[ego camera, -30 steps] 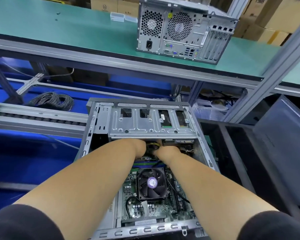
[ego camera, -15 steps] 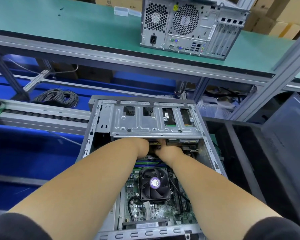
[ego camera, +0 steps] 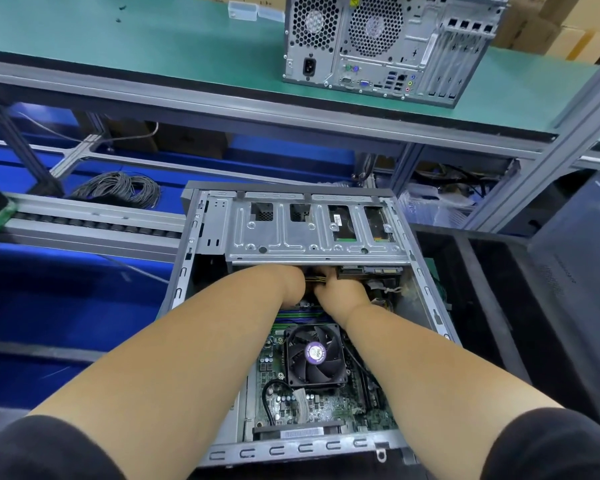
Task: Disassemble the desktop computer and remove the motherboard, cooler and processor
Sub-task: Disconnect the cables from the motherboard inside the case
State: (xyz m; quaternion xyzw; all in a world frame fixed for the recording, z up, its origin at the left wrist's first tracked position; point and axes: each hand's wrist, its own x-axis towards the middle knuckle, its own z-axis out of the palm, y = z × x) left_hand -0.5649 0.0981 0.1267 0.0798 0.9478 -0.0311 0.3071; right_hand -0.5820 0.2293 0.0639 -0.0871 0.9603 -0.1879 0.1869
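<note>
An open desktop case (ego camera: 184, 271) lies flat in front of me. Its green motherboard (ego camera: 326, 410) carries a black cooler fan (ego camera: 315, 355) with a purple hub. Both my arms reach in over the board to the near edge of the silver drive cage (ego camera: 291, 237). My left hand (ego camera: 286, 284) is tucked under the cage edge, and its fingers are hidden. Beside it, my right hand (ego camera: 340, 292) grips a yellow and black cable bundle (ego camera: 317, 280) between the two hands. The processor is hidden under the cooler.
A second computer tower (ego camera: 378, 46) stands on the green bench (ego camera: 153, 46) above. A coil of grey cable (ego camera: 118, 188) lies at the left behind a roller rail (ego camera: 84, 226). A black bin (ego camera: 482, 306) and a dark panel (ego camera: 582, 254) are on the right.
Both hands stay at the cables under the drive cage. Only my view has shifted a little, so the case sits slightly to the right in the frame.
</note>
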